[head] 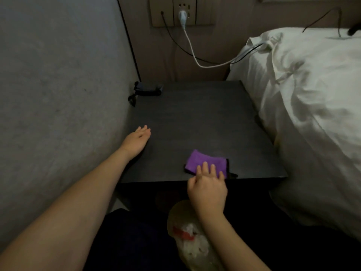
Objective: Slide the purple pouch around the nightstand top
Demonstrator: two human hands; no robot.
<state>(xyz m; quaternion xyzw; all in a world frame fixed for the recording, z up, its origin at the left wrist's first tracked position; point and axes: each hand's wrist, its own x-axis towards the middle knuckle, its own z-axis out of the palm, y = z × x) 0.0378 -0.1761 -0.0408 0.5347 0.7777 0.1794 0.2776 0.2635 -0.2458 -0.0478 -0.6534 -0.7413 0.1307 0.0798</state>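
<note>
While right hand (208,184) fingers press purple cloth (205,162), left hand (137,138) flat, cloth's near edge hidden.

- The dark table top (195,118) is left open across its middle and back.
- Its left is walled in (58,85); the bed (312,114) crowds its right.
- The far-left corner is taken by a black strap bundle (146,89).
</note>
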